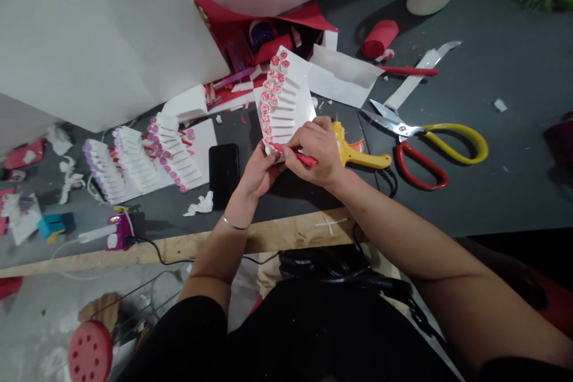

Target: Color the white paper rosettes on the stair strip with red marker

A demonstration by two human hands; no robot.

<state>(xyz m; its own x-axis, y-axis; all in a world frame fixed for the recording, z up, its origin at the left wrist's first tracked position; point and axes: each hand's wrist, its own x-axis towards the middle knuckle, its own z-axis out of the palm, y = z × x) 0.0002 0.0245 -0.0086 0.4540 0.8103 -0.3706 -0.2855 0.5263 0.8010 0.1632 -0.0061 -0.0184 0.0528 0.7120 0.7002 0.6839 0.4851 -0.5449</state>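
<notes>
- My left hand [257, 173] was curled under the lower edge of the stepped white piece [289, 95] and pinched it, so the piece stood tilted above the dark surface [447, 209], right in front of me.
- My right hand [316, 152] was closed around a red marker [301, 158], and its tip was very near the piece. I could not tell if the tip was touching.
- If my grip shook, the red marker could slip and leave a wrong line on the white paper.
- The rolled pink flowers [273, 89] sat in rows along one edge. Too much squeezing or a knock could make them come loose.
- A yellow hot glue gun [358, 152] lay just beside my right hand, with a black cord [389, 182]. I could not tell if it was hot, but a careless move to the right could bump it and maybe burn the skin.
- Open scissors [425, 152] lay further right, and their blades could cut me if I reached there without looking.
- A black phone [224, 174] lay just left of my hands, so a dropped piece could land on it.
</notes>
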